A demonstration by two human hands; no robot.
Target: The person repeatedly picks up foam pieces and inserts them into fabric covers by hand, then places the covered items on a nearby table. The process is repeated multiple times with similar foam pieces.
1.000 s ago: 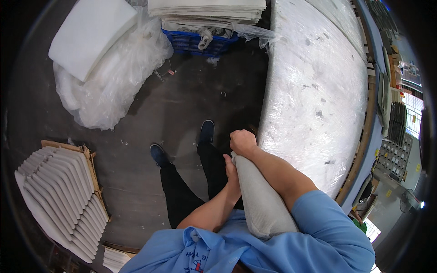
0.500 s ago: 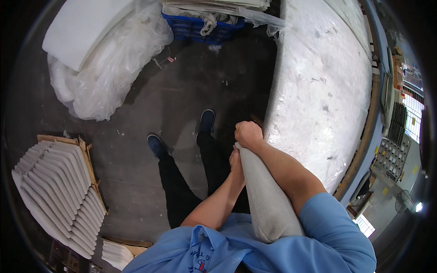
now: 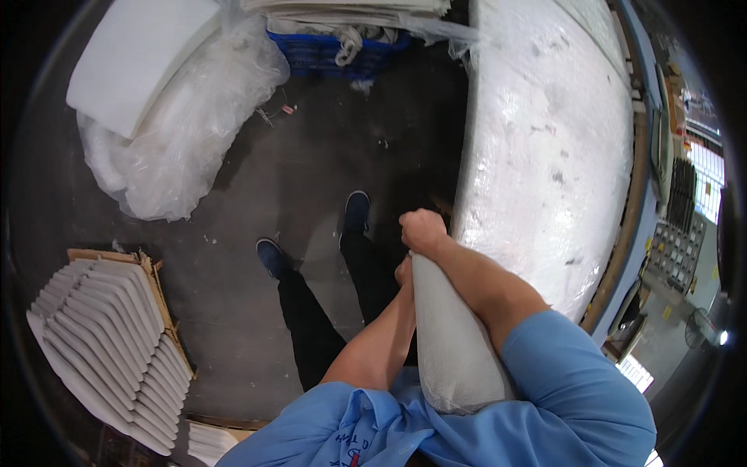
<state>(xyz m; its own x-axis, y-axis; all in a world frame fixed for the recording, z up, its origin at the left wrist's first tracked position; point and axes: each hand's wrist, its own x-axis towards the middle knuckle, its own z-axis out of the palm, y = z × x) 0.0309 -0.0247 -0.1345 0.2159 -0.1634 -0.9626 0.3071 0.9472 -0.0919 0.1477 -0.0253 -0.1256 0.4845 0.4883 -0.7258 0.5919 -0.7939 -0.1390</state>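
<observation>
Largest is the dark floor (image 3: 233,311), ahead of and below both hands. Next comes a plastic-wrapped white slab (image 3: 545,156), just to the right of the hands and stretching well beyond them. Far ahead and left of the hands lies a clear plastic bag (image 3: 187,148), with a white foam block (image 3: 140,58) against it. Well to the left of the hands, a row of pale cushions (image 3: 109,335) leans against brown cardboard (image 3: 150,274). Straight ahead, well beyond the hands, white sheets (image 3: 350,9) lie over a blue crate (image 3: 327,58). The grey cushion (image 3: 455,342) lies between the forearms, its wide end against the blue shirt (image 3: 576,373) and its narrow end at the hands. The right hand (image 3: 424,231) is curled at that tip; its fingertips are hidden, so I cannot tell whether it grips fabric. The left hand (image 3: 403,271), beside the tip, is partly covered; its grip cannot be told. Smallest is a red scrap (image 3: 288,110), ahead and left of the hands.
</observation>
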